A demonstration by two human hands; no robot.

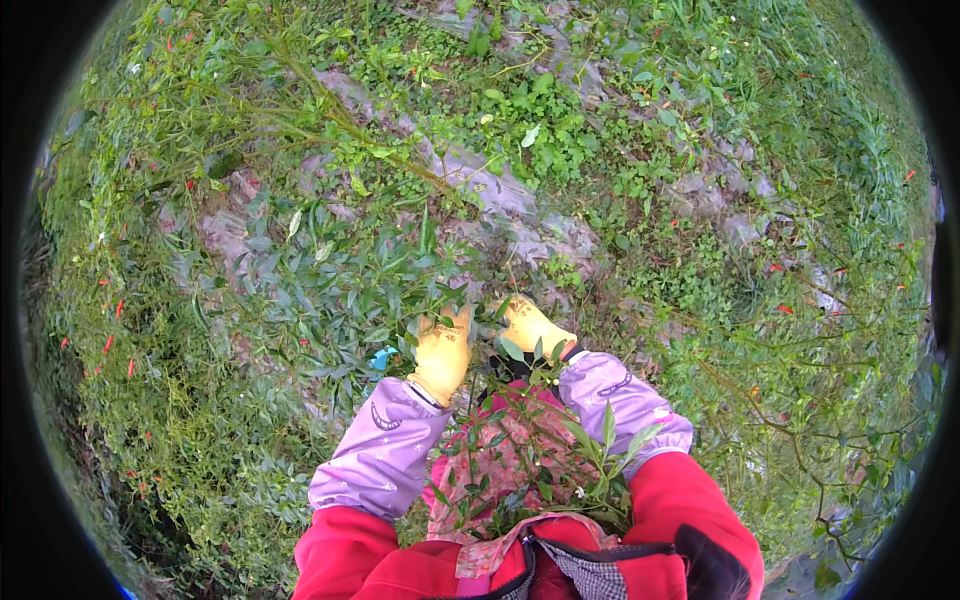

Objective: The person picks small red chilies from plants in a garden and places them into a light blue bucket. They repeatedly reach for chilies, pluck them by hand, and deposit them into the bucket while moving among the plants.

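Both hands wear yellow work gloves below purple sleeve covers. My left hand (442, 349) is at the centre, among the dark green leaves of a chilli pepper plant (375, 277); its fingertips are hidden by foliage. Just to its right, my right hand (525, 324) reaches in towards the same stems, fingers bent and partly behind leaves. Whether either hand grips a stem or a fruit cannot be made out. A small blue object (382, 358) lies among leaves beside my left glove. Leafy stems (525, 457) cross in front of a pink floral apron (495, 442).
Chilli plants with red fruits (108, 343) spread on the left, and more branches (795, 442) on the right. Wrinkled plastic ground film (487, 184) runs between low green weeds (555, 120) ahead. A long bare-stemmed branch (337, 116) leans across the upper left.
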